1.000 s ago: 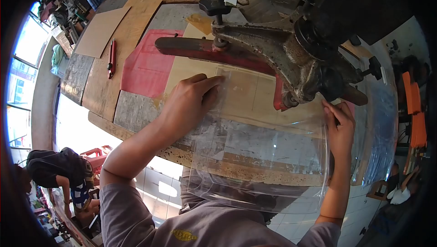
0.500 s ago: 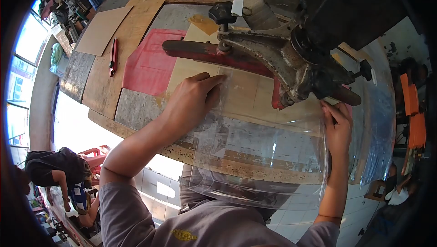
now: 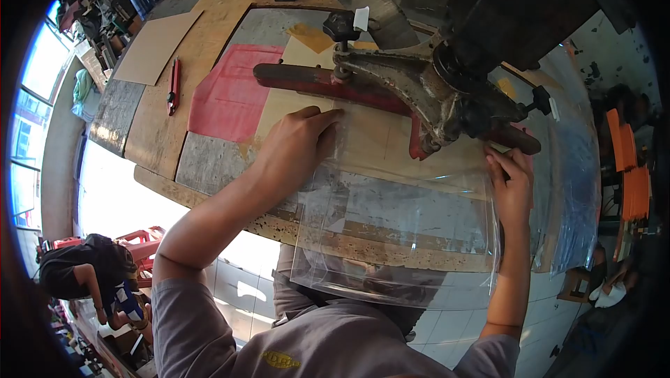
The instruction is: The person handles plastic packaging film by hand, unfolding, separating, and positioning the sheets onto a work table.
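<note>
A clear plastic sheet (image 3: pixel 405 217) spreads between my hands and hangs over the front edge of the worktable. My left hand (image 3: pixel 296 144) pinches its upper left corner over a yellowish board (image 3: pixel 373 137). At the sheet's upper right corner, my right hand (image 3: pixel 511 176) is closed on the plastic. Just beyond my hands stands a metal machine head (image 3: pixel 398 74) with a long dark and red bar (image 3: pixel 307 79) low over the board. A red sheet (image 3: pixel 234 95) lies left of the yellowish board.
A red cutter (image 3: pixel 173 88) and a brown board (image 3: pixel 157 47) lie at the left. Clear plastic sheets (image 3: pixel 576 197) are at the right, near orange pieces (image 3: pixel 631 169). A person in dark clothing (image 3: pixel 84 266) bends over at the lower left.
The machine head and bar appear slightly further left at their right end, and my right hand has shifted a little left with the sheet. My left hand keeps its pinch.
</note>
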`<state>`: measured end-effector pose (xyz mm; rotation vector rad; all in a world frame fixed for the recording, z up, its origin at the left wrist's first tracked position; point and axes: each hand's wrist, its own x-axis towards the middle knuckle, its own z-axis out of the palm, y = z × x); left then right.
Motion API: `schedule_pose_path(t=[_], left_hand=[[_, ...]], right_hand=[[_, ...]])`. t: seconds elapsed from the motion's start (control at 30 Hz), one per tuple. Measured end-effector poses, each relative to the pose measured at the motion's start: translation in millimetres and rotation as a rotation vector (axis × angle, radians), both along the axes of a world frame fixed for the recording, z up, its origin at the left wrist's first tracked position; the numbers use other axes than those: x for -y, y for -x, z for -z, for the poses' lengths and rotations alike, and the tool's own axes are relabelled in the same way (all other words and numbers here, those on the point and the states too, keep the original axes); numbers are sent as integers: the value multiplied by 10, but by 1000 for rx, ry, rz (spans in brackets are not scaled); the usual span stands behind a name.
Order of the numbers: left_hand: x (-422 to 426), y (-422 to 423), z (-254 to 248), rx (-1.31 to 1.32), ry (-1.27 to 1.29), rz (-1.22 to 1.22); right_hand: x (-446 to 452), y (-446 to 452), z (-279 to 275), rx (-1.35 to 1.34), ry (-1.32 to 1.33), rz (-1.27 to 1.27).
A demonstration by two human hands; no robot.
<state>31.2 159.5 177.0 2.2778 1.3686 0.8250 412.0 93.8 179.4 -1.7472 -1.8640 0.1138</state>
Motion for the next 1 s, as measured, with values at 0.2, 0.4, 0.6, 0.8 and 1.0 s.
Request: schedule_pose_path(t=[0.2, 0.4, 0.6, 0.8, 1.0], left_hand=[[44, -18, -9, -150, -124, -19], [31, -26, -14, -266, -316, 43], [34, -7, 0, -359, -290, 30], [34, -10, 5, -333, -279, 23], [37, -15, -9, -310, -273, 21]], right_hand=[[6, -2, 35, -62, 20, 31], [12, -25, 29, -33, 57, 47], [-9, -3, 34, -34, 19, 15], [12, 12, 6, -55, 28, 14], [26, 7, -5, -100, 63, 20]])
